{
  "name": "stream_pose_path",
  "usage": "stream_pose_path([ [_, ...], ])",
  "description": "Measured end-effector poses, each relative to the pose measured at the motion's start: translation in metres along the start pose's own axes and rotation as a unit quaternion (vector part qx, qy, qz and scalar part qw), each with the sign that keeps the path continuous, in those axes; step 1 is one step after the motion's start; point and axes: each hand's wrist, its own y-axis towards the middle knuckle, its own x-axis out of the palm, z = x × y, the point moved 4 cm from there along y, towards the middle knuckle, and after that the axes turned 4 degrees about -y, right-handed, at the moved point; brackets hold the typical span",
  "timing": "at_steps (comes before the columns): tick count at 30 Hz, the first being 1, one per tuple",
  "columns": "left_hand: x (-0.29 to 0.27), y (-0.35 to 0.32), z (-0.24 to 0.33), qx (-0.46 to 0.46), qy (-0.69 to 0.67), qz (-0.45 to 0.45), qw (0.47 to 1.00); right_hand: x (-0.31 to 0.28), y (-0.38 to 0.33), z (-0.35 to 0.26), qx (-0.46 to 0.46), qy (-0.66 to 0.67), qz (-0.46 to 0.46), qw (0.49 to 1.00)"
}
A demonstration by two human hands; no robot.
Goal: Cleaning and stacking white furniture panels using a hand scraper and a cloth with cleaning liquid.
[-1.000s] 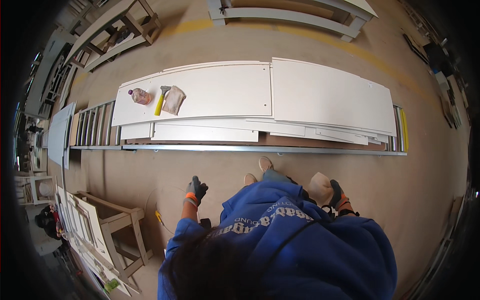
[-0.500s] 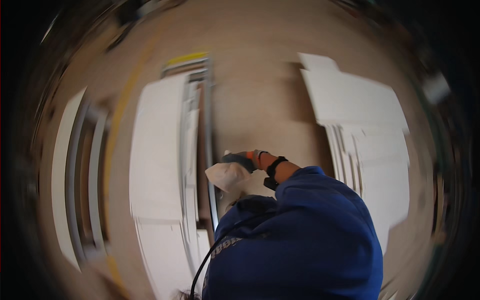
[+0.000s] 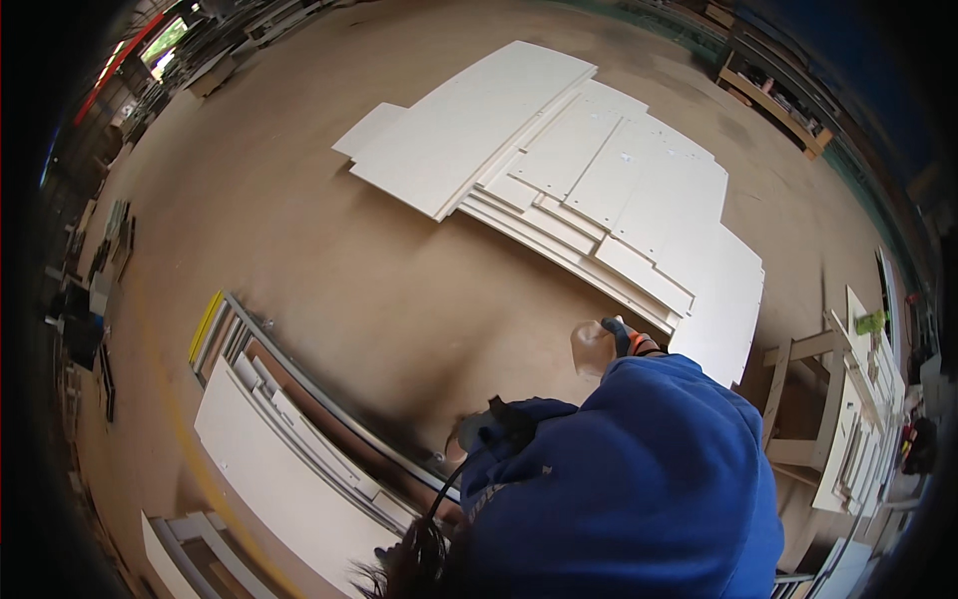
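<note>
My right hand point(image 3: 621, 339), in a dark glove with an orange cuff, is closed on a pale, translucent cup-shaped thing point(image 3: 593, 349); its exact kind does not show. It is just off the near edge of a stack of white panels point(image 3: 639, 180). Close to my body is my left hand point(image 3: 477, 435), also gloved in dark material, below a black strap at the wrist. Its fingers are too hidden to read. A metal-framed rack point(image 3: 329, 394) with white boards lies near that hand, at the lower left.
Another framed stack point(image 3: 205, 534) stands at the lower left, past a yellow floor line point(image 3: 190, 449). On the right is a wooden trestle table point(image 3: 798, 399) with boards on it. A low shelf unit point(image 3: 773, 100) stands at the far right, and dark clutter point(image 3: 90, 329) lines the left.
My view has turned to the right, so the panel stack now lies ahead and the rack has swung to the lower left. The pale thing stays in my right hand. My left hand has come into sight.
</note>
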Motion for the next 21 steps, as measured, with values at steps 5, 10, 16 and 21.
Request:
stream_pose_path([
  [5, 0.035, 0.008, -0.028, -0.029, 0.050, 0.041, 0.997, -0.006, -0.007, -0.002, -0.009, 0.018, 0.005, 1.000],
  [10, 0.045, -0.008, -0.056, -0.035, 0.050, 0.069, 0.996, 0.054, 0.033, -0.041, -0.014, -0.024, -0.073, 0.997],
  [16, 0.002, -0.057, -0.100, -0.026, -0.025, 0.128, 0.991, 0.168, 0.094, -0.076, -0.001, -0.109, -0.181, 0.977],
  [21, -0.009, -0.134, -0.191, 0.036, -0.187, 0.087, 0.978, 0.211, 0.152, -0.076, -0.080, -0.306, -0.262, 0.912],
])
